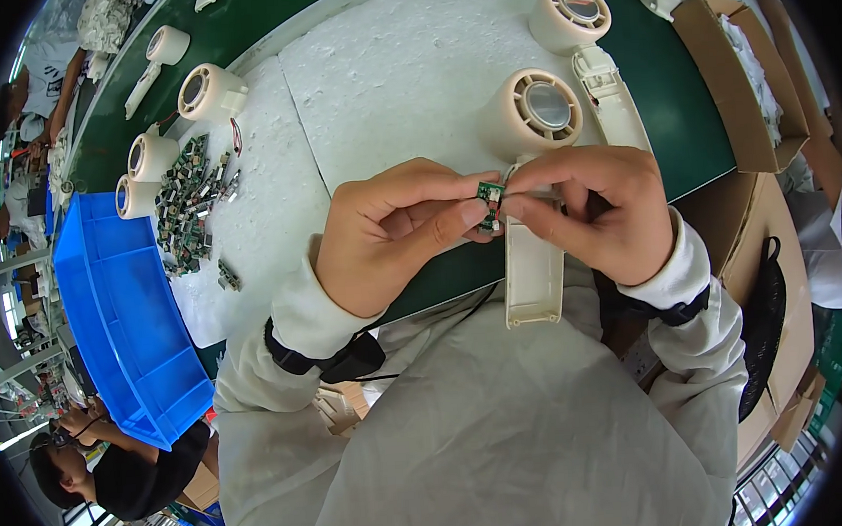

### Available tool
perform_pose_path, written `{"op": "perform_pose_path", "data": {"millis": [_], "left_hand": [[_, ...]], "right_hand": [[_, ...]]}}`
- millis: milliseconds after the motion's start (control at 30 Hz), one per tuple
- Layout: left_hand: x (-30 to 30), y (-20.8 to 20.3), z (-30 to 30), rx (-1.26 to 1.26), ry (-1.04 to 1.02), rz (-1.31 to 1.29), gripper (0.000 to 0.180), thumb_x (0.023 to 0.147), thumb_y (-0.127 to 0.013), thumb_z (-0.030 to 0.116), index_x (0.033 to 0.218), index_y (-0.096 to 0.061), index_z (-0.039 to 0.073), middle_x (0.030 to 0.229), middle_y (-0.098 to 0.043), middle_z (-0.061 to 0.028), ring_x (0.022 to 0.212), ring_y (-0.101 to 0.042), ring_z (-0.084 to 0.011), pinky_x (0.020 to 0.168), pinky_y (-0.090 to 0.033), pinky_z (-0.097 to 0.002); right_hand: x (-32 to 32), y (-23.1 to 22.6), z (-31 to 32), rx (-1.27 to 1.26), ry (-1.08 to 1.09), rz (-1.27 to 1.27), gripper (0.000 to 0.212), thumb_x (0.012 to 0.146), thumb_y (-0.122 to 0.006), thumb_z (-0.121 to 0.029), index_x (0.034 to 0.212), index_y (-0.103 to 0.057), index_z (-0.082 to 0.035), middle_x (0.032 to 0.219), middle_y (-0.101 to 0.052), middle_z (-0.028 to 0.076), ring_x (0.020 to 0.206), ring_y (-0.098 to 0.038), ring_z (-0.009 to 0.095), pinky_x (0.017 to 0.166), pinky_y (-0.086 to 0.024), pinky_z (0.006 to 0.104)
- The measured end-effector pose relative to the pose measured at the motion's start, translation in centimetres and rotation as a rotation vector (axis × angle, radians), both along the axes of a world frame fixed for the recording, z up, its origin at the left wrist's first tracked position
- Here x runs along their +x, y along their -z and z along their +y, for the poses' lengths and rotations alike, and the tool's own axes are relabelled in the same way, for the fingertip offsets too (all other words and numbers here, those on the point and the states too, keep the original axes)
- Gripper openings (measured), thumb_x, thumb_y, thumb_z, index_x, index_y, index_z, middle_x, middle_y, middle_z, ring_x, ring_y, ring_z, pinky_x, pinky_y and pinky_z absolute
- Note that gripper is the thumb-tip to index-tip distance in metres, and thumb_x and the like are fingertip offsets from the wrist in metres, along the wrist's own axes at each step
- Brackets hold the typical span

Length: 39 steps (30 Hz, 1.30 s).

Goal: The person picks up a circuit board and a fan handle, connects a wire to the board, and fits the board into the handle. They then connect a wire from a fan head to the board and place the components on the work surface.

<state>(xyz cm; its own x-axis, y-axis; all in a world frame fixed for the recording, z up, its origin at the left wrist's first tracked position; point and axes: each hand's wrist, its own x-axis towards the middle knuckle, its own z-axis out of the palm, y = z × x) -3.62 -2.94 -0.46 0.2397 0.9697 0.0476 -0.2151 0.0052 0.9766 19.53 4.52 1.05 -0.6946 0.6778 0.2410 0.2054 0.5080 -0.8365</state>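
Note:
Between the thumb and fingers of my left hand [385, 231] is a small green circuit board [490, 207]. My right hand [596, 204] pinches at the board's right edge, closed on something small that its fingertips hide. Just beyond my hands lies a cream handheld fan [535, 111] with a round grille. Its open, hollow handle [535, 280] reaches toward me under my right fingers, past the table's near edge. The middle of that handle is hidden by my hands.
A pile of circuit boards [186, 210] lies on the white foam sheet [380, 63], left. Beside it stands a blue bin [130, 319]. More fan housings [208, 91] lie left; another fan [570, 15] lies right, near a cardboard box [738, 80]. A person [135, 469] is at lower left.

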Motion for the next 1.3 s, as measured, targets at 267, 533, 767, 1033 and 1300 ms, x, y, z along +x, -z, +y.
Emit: {"op": "perform_pose_path", "data": {"millis": [267,533,767,1033,1300], "left_hand": [[0.1,-0.5,0.0,-0.119,0.011,-0.053,0.027,0.100,-0.061,-0.001,0.126,-0.063,-0.008,0.124,-0.068,-0.0165,0.110,-0.069,-0.0223,0.094,-0.060,-0.0346],[0.1,-0.3,-0.3,-0.151,-0.003,-0.065,0.026,0.101,-0.060,-0.001,0.126,-0.063,-0.009,0.122,-0.069,-0.0152,0.109,-0.069,-0.0212,0.095,-0.059,-0.0345],[1.0,-0.3,0.0,-0.063,-0.082,0.016,0.026,0.101,-0.060,0.001,0.126,-0.064,-0.007,0.119,-0.071,-0.0145,0.108,-0.070,-0.0200,0.096,-0.058,-0.0333],[1.2,0.0,0.0,-0.087,-0.103,-0.001,0.026,0.102,-0.060,0.001,0.126,-0.064,-0.006,0.118,-0.071,-0.0143,0.109,-0.069,-0.0199,0.095,-0.058,-0.0324],[1.4,0.1,-0.8,0.025,-0.128,0.116,0.027,0.101,-0.062,0.000,0.126,-0.066,-0.003,0.113,-0.069,-0.0131,0.104,-0.070,-0.0197,0.095,-0.057,-0.0316]], "right_hand": [[-0.8,-0.3,-1.0,0.266,-0.024,0.099,0.031,0.077,-0.084,-0.002,0.106,-0.078,-0.009,0.058,-0.048,-0.003,0.049,-0.043,0.006,0.045,-0.032,0.0258],[-0.8,-0.3,-1.0,0.240,0.004,0.080,0.023,0.076,-0.085,-0.003,0.097,-0.079,-0.010,0.063,-0.052,-0.002,0.052,-0.045,0.007,0.048,-0.034,0.0256],[0.6,-1.4,-0.6,-0.056,0.158,-0.118,0.017,0.079,-0.084,-0.003,0.095,-0.079,-0.007,0.067,-0.058,0.000,0.055,-0.049,0.008,0.051,-0.039,0.0248],[0.2,-0.5,-0.8,0.003,0.056,0.019,0.019,0.080,-0.081,0.003,0.097,-0.079,-0.005,0.078,-0.065,0.002,0.062,-0.057,0.009,0.055,-0.044,0.0223],[0.4,-1.3,-0.9,0.095,0.067,-0.028,0.018,0.078,-0.080,0.004,0.095,-0.077,-0.003,0.080,-0.065,0.003,0.065,-0.058,0.010,0.058,-0.047,0.0243]]}}
